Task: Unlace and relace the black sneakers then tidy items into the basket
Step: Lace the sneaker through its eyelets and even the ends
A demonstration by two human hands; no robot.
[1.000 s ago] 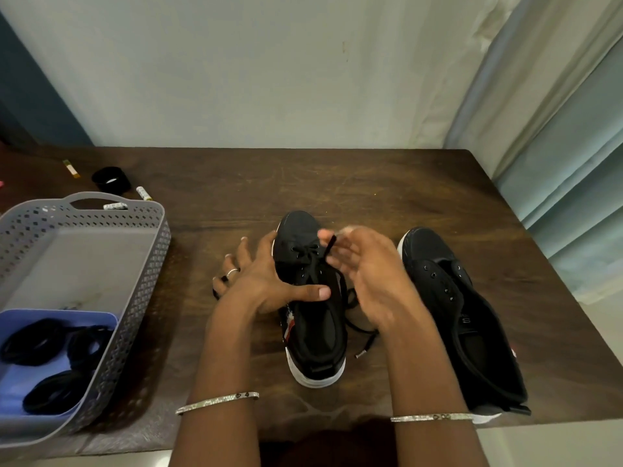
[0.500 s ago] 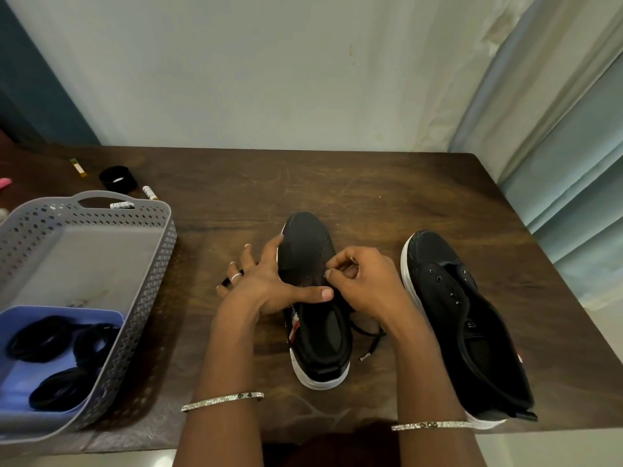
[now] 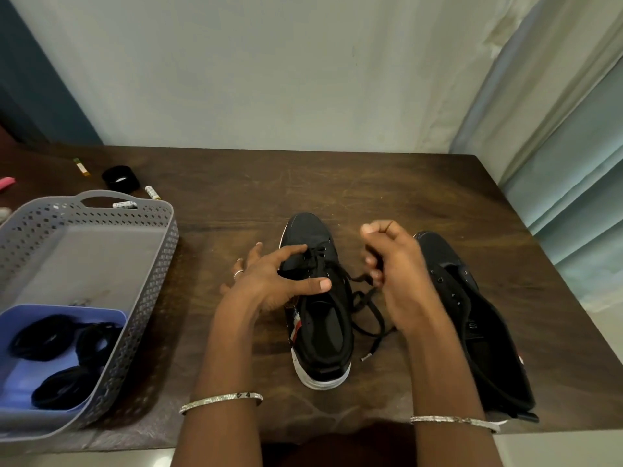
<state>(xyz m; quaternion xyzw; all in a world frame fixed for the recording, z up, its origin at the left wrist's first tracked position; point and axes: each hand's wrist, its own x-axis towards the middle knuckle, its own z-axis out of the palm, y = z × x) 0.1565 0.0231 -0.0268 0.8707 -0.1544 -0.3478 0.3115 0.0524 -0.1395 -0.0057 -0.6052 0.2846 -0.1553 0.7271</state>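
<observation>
Black lace (image 3: 358,279) is running taut from the sneaker (image 3: 322,335) to the right hand (image 3: 397,264), which is pinching it in curled fingers, probably drawing it through an eyelet. Left hand (image 3: 269,281) is spanning that sneaker with thumb and forefinger spread, bracing it; the basket (image 3: 168,230) is sitting well left of it.

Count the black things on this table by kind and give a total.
sneakers: 2
lace: 1
coiled bundles in the blue tray: 3
round pot: 1
Total: 7
</observation>
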